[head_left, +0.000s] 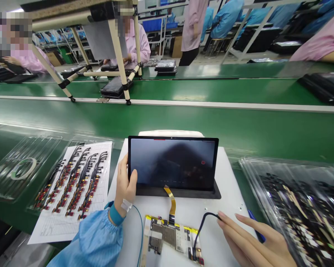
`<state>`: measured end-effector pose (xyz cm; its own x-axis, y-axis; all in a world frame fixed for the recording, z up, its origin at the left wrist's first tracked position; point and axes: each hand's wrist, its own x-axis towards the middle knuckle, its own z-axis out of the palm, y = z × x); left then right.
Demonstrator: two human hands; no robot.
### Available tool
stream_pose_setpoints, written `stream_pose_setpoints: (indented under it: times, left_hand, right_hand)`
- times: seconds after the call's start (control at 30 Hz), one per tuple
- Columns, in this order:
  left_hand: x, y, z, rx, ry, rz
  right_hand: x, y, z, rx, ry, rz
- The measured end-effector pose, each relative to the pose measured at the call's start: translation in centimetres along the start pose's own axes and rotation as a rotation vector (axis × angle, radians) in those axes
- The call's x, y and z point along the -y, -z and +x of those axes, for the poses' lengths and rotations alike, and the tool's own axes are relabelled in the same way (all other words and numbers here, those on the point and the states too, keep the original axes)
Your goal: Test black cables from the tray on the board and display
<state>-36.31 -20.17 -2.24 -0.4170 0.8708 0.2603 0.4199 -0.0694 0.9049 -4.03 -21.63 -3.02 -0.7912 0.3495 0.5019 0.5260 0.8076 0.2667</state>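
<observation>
L hand [124,183] curls round the left edge of a tablet [172,163], thumb on the front, gripping it. Tablet stands tilted, screen dark, lower edge on a black pad [178,193]. R hand [247,237] sits lower right, fingers extended & close together, tips at the end of a black cable [204,226]; can't tell if they grip it. Left of those tips, a PCB [169,237] lies flat on the white surface [225,185], linked to the tablet by a yellow ribbon cable [170,200]. White strap [126,204] on L wrist. Left of L hand: paper sheet [72,193] w/ rows of flex cables [72,181]. Right of R hand: plastic tray [295,211] of more cables. Ahead: green conveyor [167,118].
</observation>
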Motion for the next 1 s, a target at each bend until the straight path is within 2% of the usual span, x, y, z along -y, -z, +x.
stream_pose_setpoints:
  times: [0.33, 0.7, 0.93, 1.0]
  left_hand:
    - [-0.2, 0.08, -0.14, -0.023, 0.026, -0.031]
    - [-0.37, 0.12, -0.01, 0.02, 0.067, -0.105]
    - [-0.08, 0.11, -0.03, 0.033, 0.055, -0.107]
    - [0.15, 0.1, -0.04, 0.04, 0.05, -0.101]
  right_hand:
    - [-0.06, 0.36, -0.03, 0.023, 0.003, 0.04]
    - [-0.34, 0.75, 0.63, 0.02, 0.017, 0.066]
    - [-0.12, -0.05, -0.3, 0.027, 0.012, 0.07]
    - [0.29, -0.1, -0.23, 0.001, -0.05, 0.101]
